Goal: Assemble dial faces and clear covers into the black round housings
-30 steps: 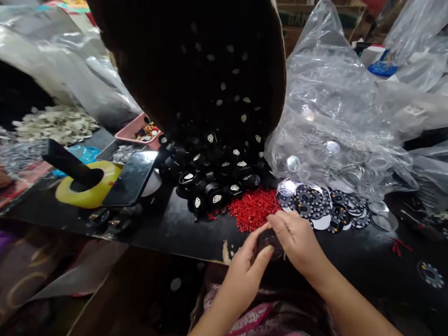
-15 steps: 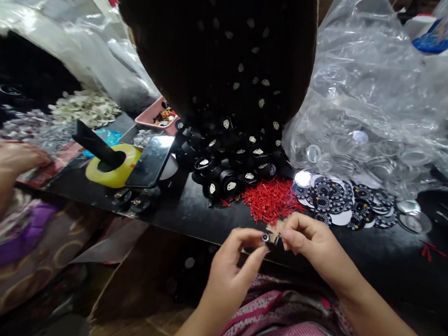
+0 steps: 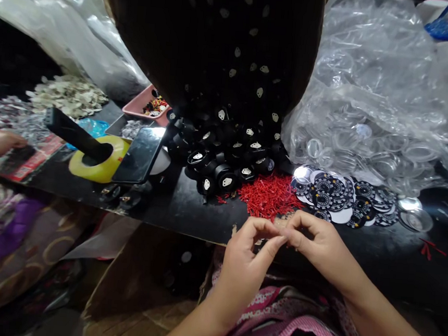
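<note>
Head view: left hand and right hand meet, lower center, by the bench.
Fingers pinched close; I cannot tell whether they grasp anything. Red slivers lie heaped just beyond, beside printed dials right of center.

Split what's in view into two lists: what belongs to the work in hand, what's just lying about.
Likely in the work, being nearest the left hand and right hand:
small red pieces
printed dial discs
black round parts

Probably just lying about, farther off:
phone
yellow tape roll

Any held piece is hidden.
</note>
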Demonstrator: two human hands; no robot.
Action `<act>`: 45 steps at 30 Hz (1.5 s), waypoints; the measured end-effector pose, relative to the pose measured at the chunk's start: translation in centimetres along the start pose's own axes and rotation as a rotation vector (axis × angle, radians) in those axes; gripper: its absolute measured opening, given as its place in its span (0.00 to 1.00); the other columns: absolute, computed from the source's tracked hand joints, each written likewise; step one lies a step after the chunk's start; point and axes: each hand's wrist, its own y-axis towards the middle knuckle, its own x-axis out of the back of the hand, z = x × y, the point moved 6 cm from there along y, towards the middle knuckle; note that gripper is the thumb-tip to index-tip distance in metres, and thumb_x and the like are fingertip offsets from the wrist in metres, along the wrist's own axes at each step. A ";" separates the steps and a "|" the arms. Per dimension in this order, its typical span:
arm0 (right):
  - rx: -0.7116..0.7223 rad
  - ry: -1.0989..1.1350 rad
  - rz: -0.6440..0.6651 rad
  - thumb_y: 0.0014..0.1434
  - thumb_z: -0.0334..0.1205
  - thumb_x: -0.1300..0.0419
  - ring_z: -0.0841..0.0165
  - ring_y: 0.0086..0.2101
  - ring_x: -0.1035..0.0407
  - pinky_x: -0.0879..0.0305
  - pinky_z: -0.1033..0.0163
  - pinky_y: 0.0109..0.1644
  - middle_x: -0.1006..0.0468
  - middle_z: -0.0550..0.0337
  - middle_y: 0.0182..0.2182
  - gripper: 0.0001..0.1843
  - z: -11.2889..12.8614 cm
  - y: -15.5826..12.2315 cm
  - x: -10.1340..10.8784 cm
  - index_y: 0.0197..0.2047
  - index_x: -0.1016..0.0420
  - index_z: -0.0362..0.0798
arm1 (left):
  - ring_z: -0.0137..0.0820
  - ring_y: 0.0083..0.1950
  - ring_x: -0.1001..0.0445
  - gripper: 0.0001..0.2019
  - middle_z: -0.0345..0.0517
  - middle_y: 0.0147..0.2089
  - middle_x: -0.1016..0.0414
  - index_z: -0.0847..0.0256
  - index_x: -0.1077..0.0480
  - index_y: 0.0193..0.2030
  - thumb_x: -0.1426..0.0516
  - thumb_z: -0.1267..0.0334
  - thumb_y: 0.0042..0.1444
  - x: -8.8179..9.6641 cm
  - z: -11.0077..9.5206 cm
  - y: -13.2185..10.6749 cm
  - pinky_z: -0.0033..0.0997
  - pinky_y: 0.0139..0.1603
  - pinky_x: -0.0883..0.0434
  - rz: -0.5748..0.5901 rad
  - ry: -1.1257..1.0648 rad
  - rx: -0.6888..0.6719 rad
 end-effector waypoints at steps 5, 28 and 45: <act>-0.015 0.027 0.029 0.62 0.57 0.41 0.70 0.29 0.39 0.42 0.64 0.35 0.33 0.66 0.25 0.22 -0.2 0.0 0.1 0.28 0.33 0.48 | 0.27 0.36 0.25 0.07 0.35 0.32 0.24 0.57 0.29 0.34 0.38 0.58 0.59 -0.3 -0.2 0.5 0.26 0.40 0.30 0.036 0.013 0.013; -0.143 0.581 0.089 0.59 0.54 0.36 0.75 0.23 0.42 0.46 0.68 0.28 0.34 0.67 0.21 0.21 -1.3 -0.1 -0.1 0.25 0.31 0.46 | 0.24 0.32 0.24 0.06 0.41 0.31 0.21 0.64 0.26 0.34 0.34 0.65 0.54 -2.0 2.6 0.6 0.23 0.38 0.28 0.092 -0.835 0.425; -0.158 -0.549 -0.014 0.63 0.55 0.48 0.59 0.38 0.25 0.35 0.56 0.43 0.19 0.58 0.38 0.17 -5.5 -2.1 4.2 0.39 0.23 0.55 | 0.35 0.43 0.25 0.11 0.47 0.40 0.23 0.57 0.29 0.39 0.50 0.58 0.66 8.7 2.5 0.9 0.37 0.48 0.28 -0.294 0.595 -0.223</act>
